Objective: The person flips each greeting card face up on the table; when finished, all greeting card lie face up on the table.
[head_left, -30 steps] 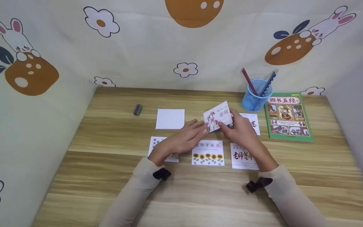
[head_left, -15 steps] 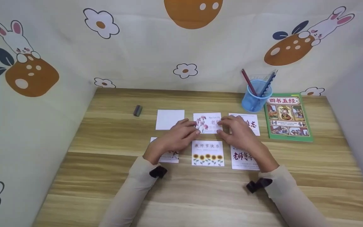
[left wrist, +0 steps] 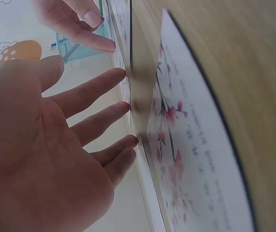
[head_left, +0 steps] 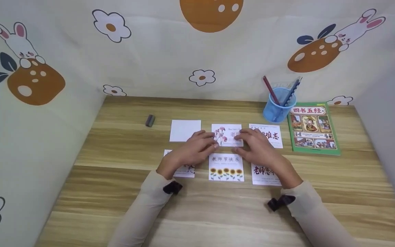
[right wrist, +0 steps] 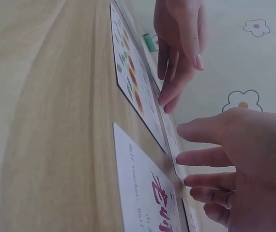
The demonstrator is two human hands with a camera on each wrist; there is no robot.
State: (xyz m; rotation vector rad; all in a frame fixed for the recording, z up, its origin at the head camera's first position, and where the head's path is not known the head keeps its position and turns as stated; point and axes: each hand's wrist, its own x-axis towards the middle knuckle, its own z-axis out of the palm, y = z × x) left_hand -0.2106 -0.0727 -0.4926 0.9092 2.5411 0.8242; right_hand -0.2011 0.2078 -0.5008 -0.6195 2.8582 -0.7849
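Note:
A card with pink flowers (head_left: 227,133) lies flat in the middle of the far row on the wooden table (head_left: 115,192). My left hand (head_left: 197,147) touches its left edge with straight fingers (left wrist: 104,84). From the other side my right hand (head_left: 257,147) lays straight fingertips (right wrist: 186,157) on its right edge. Neither hand grips it. A blank white card (head_left: 185,130) is to its left and a card with red characters (head_left: 272,135) to its right. In the near row are a sunflower card (head_left: 226,167), a red-lettered card (head_left: 264,173) and a blossom card (left wrist: 186,145) partly under my left wrist.
A blue cup (head_left: 279,105) with pencils stands at the back right, beside a green picture book (head_left: 312,127). A small grey eraser (head_left: 150,120) lies at the back left. Patterned cloth walls (head_left: 46,103) close in the table on three sides.
One second ago both hands held the flower card tilted above the table. It now lies flat in the far row, and the fingers only touch its edges.

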